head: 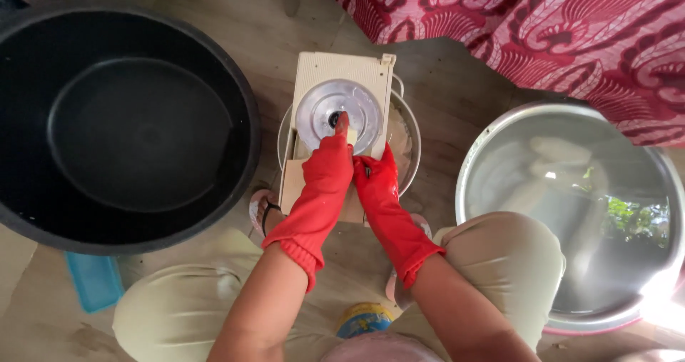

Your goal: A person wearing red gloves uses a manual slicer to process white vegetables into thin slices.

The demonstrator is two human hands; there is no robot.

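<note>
Both my hands wear red rubber gloves. My left hand (330,164) presses a small pale piece of food (350,134) against the round metal disc (340,112) of a cream-coloured slicer board (325,66). My right hand (376,179) grips the lower right side of the board, close against my left hand. The slicer lies across a metal pot (408,130) on the floor. The blade under my fingers is hidden.
A large black tub (128,126) sits at the left. At the right, a metal basin (571,205) holds water and pale peeled roots. Patterned red cloth (542,27) hangs at the top right. A blue lid (94,280) lies by my left knee.
</note>
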